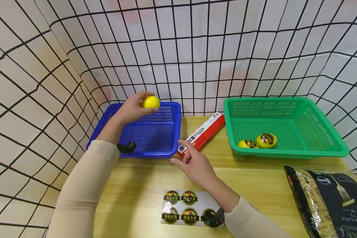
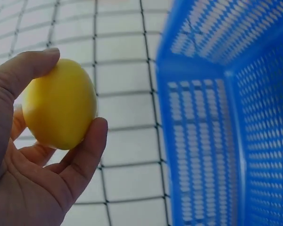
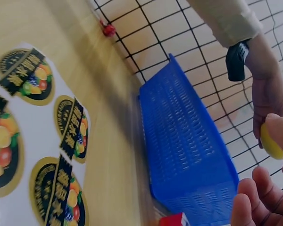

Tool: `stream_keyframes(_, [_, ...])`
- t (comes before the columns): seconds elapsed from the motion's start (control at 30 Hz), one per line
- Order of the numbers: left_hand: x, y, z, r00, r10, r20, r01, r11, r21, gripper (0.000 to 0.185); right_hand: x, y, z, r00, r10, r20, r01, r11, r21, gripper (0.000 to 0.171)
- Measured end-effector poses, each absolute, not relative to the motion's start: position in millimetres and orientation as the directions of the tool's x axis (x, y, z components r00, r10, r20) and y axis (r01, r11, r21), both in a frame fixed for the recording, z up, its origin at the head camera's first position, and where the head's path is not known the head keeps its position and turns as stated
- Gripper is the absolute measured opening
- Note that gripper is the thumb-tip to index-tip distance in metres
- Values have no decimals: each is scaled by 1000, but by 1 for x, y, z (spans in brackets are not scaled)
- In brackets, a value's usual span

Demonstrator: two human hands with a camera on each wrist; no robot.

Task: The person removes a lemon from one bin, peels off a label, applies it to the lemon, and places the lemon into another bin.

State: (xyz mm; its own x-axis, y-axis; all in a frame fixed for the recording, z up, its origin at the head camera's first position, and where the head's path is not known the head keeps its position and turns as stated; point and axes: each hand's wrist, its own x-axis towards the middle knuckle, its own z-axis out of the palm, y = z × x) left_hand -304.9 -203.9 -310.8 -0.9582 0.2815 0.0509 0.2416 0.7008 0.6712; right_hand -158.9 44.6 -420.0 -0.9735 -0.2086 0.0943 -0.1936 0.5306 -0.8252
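Note:
A plain yellow lemon is gripped by my left hand, raised over the back of the blue basket. In the left wrist view, the thumb and fingertips hold the lemon at its sides, and its surface bears no sticker. My right hand hovers by the blue basket's front right corner, fingers loosely bent around nothing. Below it lies a sheet of round fruit stickers, partly covered by the right wrist. Two lemons with stickers rest in the green basket on the right.
Between the baskets a red and white pasta box lies slanted. A dark pasta bag takes up the front right of the wooden table. Black wire mesh walls off the back and both sides.

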Motion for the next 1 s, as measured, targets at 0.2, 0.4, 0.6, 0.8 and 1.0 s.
stream_keyframes(0.2, [-276,-183,-307,-938,341,58,277,639,717,63,-137,62,-417,-970,-227,82,-199,556,-807,67])
stream_keyframes(0.4, [-252,-165,-317,-904,420,75,343,610,715,58,-122,78,-420,-969,-240,49,-185,583,-791,64])
stream_keyframes(0.6, [-231,-150,-333,-881,461,106,376,546,749,55,-109,93,-428,-961,-273,37,-201,601,-774,62])
stream_keyframes(0.8, [-208,-131,-352,-867,488,99,365,487,794,55,-98,106,-438,-948,-318,22,-220,601,-768,56])
stream_keyframes(1.0, [-189,-108,-372,-835,535,124,408,453,792,53,-89,125,-442,-942,-330,-61,-166,616,-770,54])
